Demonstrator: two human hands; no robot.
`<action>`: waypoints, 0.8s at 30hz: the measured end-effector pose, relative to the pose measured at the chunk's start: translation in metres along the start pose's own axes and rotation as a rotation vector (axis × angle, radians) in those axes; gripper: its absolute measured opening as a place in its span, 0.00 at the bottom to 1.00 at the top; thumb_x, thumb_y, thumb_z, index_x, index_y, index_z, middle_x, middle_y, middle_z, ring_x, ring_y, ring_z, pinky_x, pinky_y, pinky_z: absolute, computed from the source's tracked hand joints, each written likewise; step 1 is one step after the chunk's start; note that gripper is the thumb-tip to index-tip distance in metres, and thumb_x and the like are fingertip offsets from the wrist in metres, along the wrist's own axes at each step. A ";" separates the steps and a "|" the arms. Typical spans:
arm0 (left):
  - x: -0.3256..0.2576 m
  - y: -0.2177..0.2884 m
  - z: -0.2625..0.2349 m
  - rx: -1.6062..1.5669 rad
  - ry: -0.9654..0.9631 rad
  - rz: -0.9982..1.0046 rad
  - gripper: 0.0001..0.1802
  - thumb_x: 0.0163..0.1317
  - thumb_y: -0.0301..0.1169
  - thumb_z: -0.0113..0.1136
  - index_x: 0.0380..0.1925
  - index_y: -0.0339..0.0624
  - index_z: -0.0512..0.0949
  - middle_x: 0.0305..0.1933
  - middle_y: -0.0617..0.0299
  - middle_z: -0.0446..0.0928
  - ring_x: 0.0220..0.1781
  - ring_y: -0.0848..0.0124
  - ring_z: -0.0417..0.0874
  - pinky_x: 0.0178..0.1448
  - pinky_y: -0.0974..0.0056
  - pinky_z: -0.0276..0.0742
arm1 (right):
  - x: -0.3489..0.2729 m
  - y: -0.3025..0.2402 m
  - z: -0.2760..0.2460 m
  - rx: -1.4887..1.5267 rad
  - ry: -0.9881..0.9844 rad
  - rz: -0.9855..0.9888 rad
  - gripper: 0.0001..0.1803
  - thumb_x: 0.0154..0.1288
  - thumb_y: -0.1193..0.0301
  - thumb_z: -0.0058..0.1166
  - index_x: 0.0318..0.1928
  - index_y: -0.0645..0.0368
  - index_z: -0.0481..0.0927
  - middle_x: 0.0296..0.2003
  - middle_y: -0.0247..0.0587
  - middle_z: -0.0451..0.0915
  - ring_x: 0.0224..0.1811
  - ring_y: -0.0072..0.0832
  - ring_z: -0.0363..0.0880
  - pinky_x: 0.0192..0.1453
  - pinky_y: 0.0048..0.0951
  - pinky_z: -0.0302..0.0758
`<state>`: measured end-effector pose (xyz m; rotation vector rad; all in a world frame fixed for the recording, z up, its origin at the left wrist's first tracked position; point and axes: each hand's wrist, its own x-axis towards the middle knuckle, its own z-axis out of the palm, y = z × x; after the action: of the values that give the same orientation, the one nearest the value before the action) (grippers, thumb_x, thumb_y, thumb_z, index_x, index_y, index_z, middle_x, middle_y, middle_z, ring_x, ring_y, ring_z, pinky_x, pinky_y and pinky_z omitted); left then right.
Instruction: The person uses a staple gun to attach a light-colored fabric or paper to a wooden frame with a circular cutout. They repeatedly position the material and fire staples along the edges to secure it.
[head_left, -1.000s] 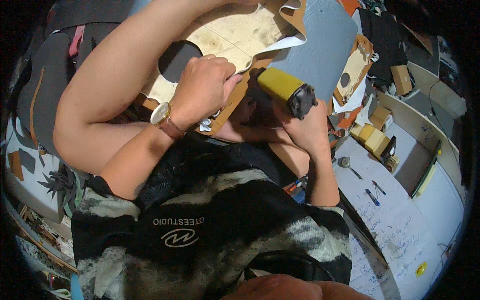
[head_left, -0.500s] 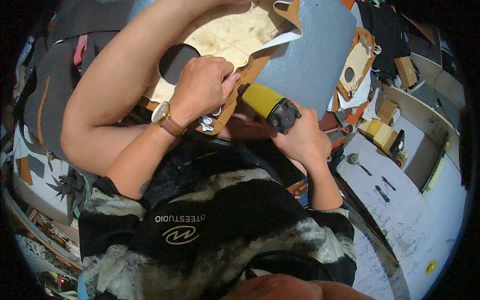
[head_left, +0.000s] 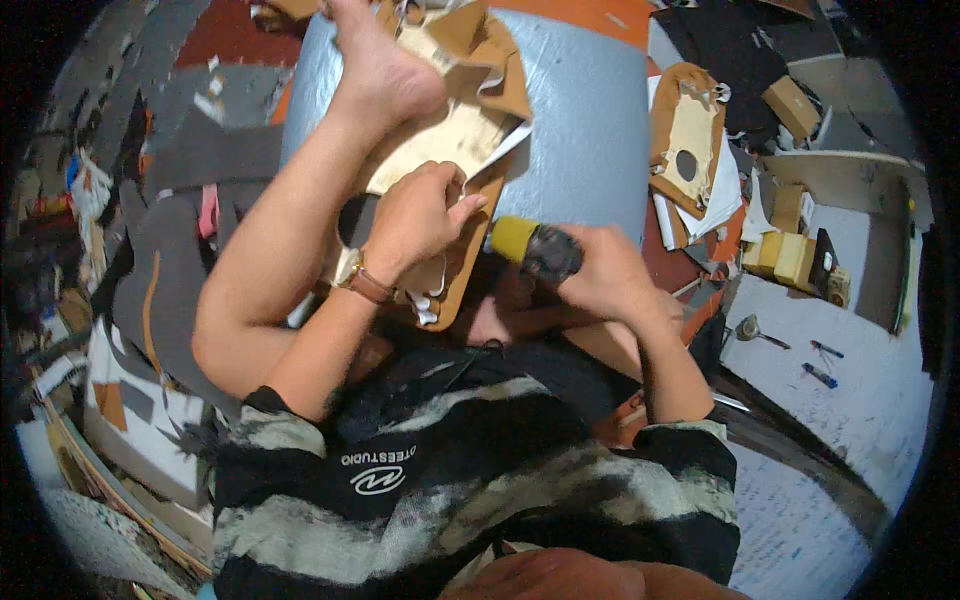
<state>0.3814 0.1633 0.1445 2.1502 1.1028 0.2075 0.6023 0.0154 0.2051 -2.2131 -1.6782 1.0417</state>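
Observation:
A padded panel with a beige backing [head_left: 430, 150], brown leather-like cover [head_left: 470, 262] and dark round opening [head_left: 357, 220] lies under my bare foot [head_left: 390, 80]. Over its right side, my left hand [head_left: 412, 215] is closed, thumb and fingers pinching at the cover's edge; the exact grip is partly hidden. My right hand [head_left: 612, 270] is wrapped round a power tool with a yellow barrel [head_left: 513, 238] and black rear. The tool points left toward the panel edge, just beside my left thumb. White folds of lining [head_left: 424, 303] show at the panel's near end.
A blue-grey padded surface [head_left: 580, 120] lies beneath the panel. At the right, a similar brown panel [head_left: 690, 135] rests on white sheets. A white table [head_left: 800, 410] holds pens [head_left: 820, 375], a round-headed metal tool [head_left: 750, 328] and yellow blocks [head_left: 780, 256]. Dark grey cushioning [head_left: 165, 290] is at the left.
My view has shifted, bringing my foot and more of the panel into sight. The power tool has turned, its barrel now looking shorter. My left hand stays at the panel edge.

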 end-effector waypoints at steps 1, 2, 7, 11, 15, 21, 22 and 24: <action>0.011 0.006 0.002 0.000 0.032 0.020 0.23 0.69 0.51 0.70 0.43 0.40 0.86 0.42 0.46 0.87 0.46 0.46 0.89 0.50 0.46 0.83 | 0.004 0.011 -0.013 0.049 0.046 -0.008 0.23 0.56 0.64 0.67 0.53 0.50 0.91 0.41 0.56 0.90 0.45 0.58 0.89 0.52 0.52 0.84; 0.027 0.013 0.005 0.028 0.019 0.014 0.28 0.67 0.56 0.71 0.44 0.39 0.86 0.48 0.46 0.86 0.49 0.47 0.89 0.51 0.47 0.83 | 0.014 0.022 -0.026 -0.013 0.057 0.044 0.23 0.56 0.64 0.67 0.54 0.48 0.91 0.41 0.56 0.90 0.46 0.57 0.89 0.53 0.52 0.84; 0.090 0.053 0.039 0.167 0.244 0.041 0.36 0.63 0.65 0.70 0.41 0.36 0.86 0.39 0.44 0.88 0.42 0.43 0.90 0.47 0.45 0.84 | 0.052 0.064 -0.061 -0.129 0.128 0.149 0.25 0.53 0.65 0.67 0.55 0.47 0.91 0.41 0.59 0.89 0.48 0.57 0.89 0.56 0.52 0.84; 0.118 0.055 0.049 0.299 0.280 -0.072 0.32 0.68 0.61 0.66 0.37 0.36 0.87 0.33 0.41 0.87 0.39 0.41 0.90 0.44 0.42 0.85 | 0.059 0.075 -0.061 -0.087 0.125 0.112 0.20 0.60 0.57 0.73 0.50 0.51 0.92 0.39 0.57 0.90 0.45 0.55 0.90 0.52 0.50 0.83; 0.126 0.029 0.051 0.268 0.455 0.072 0.32 0.74 0.55 0.61 0.25 0.35 0.86 0.26 0.39 0.84 0.31 0.40 0.88 0.38 0.41 0.83 | 0.062 0.075 -0.060 -0.097 0.136 0.112 0.21 0.60 0.53 0.74 0.49 0.50 0.92 0.39 0.55 0.91 0.45 0.54 0.90 0.52 0.49 0.83; 0.122 0.008 0.057 -0.115 0.605 0.175 0.26 0.75 0.42 0.65 0.21 0.35 0.80 0.20 0.41 0.79 0.21 0.46 0.82 0.27 0.48 0.73 | 0.063 0.074 -0.068 -0.120 0.054 0.172 0.21 0.61 0.56 0.75 0.49 0.55 0.92 0.39 0.56 0.91 0.45 0.52 0.90 0.52 0.46 0.83; 0.122 0.007 0.056 -0.189 0.599 0.156 0.25 0.76 0.40 0.65 0.20 0.35 0.80 0.20 0.42 0.79 0.20 0.46 0.82 0.26 0.49 0.73 | 0.063 0.074 -0.071 -0.106 0.052 0.144 0.21 0.61 0.57 0.75 0.49 0.57 0.92 0.39 0.56 0.91 0.44 0.50 0.91 0.52 0.45 0.83; 0.121 0.006 0.052 -0.198 0.625 0.173 0.24 0.76 0.39 0.65 0.20 0.37 0.80 0.20 0.44 0.79 0.19 0.48 0.82 0.25 0.50 0.72 | 0.068 0.075 -0.079 -0.073 0.046 0.079 0.21 0.61 0.59 0.75 0.49 0.60 0.91 0.38 0.54 0.91 0.43 0.44 0.91 0.51 0.43 0.83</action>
<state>0.4836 0.2269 0.0892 2.0458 1.1596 1.0792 0.7172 0.0716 0.1955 -2.3479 -1.6477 0.9538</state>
